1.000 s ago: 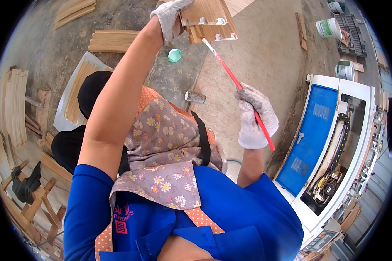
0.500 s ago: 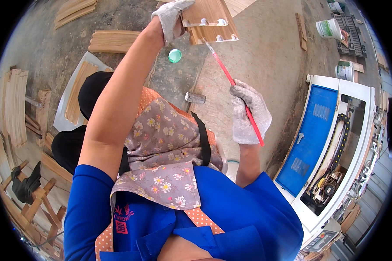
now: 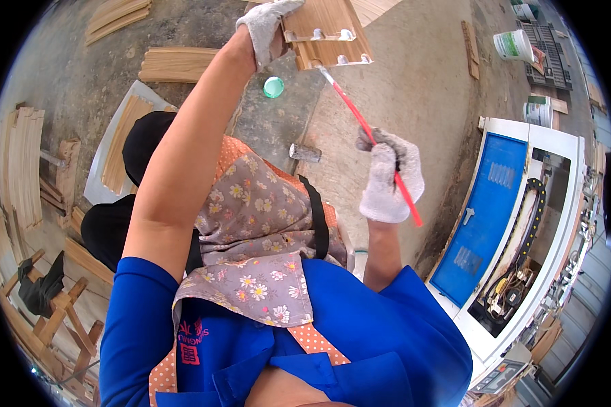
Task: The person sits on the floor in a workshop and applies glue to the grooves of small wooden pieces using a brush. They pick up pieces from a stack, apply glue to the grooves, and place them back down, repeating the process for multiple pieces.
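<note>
At the top of the head view my left hand [image 3: 266,34], in a white work glove, grips the left side of some wooden boards [image 3: 322,19]. White paste-like dabs sit in notches along the boards' near edges. Lower and to the right, my gloved right hand [image 3: 392,178] is closed round a thin brush [image 3: 353,107] with a red handle. The brush's whitish tip touches, or is very close to, the lower left corner of the boards. The fingertips of my left hand are partly hidden by the wood.
On the floor lie a green round lid or cup [image 3: 273,87] and a grey cylinder [image 3: 305,152]. Stacked wooden strips [image 3: 176,64] are on the left, near a wooden trestle [image 3: 61,308]. A white machine with a blue door [image 3: 478,217] stands right; white buckets [image 3: 512,45] lie beyond.
My right hand has turned and its fingers have shifted round the brush, whose handle end has swung slightly right. The brush tip stays near the same corner. My left hand and the boards look unmoved.
</note>
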`<state>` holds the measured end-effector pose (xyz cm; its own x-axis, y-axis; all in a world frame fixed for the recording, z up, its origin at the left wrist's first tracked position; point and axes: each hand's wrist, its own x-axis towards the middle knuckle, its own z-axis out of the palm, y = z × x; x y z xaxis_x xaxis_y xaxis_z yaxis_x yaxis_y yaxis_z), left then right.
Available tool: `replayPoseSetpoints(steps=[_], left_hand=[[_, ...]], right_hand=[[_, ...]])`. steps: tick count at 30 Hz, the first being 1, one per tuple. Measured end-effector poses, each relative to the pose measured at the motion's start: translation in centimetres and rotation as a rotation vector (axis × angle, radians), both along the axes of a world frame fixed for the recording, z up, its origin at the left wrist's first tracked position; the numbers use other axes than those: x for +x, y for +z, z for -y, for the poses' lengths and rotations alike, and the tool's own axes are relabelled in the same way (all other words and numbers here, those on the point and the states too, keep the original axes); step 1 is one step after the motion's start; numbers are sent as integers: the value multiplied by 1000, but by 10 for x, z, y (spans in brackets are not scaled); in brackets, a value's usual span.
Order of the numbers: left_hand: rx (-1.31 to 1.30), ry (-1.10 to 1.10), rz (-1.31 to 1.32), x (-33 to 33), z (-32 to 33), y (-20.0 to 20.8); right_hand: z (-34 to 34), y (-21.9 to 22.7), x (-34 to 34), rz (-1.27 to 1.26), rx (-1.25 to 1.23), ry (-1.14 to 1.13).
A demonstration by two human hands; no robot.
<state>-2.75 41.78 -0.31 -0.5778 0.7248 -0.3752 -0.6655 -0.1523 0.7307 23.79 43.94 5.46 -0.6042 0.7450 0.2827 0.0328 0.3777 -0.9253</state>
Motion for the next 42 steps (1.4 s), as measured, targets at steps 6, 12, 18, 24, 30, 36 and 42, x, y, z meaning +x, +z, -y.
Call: replayPoseSetpoints(steps=[6,12,18,24,30,36,42], left_hand=[[28,13,15,-1,0,-2],[33,15,15,-1,0,-3],[17,-10,14,-6,1,-7],[109,-12,61,-2,5,-5],[66,-24,67,-3,5,-3],[25,-3,16,0,4,2],[59,-37,40,-4,6,-2]], right_hand=[[-9,16,12,-132,-77,-98],[-18,12,9,-71,-52,-152],[-16,2,2,51,18,-72],[-24,15,14,-43,-44,-187],[-39,11,16,-55,15,-223],[-39,0,5,-47,-40,-190],[-29,3,6,153,179,-173]])
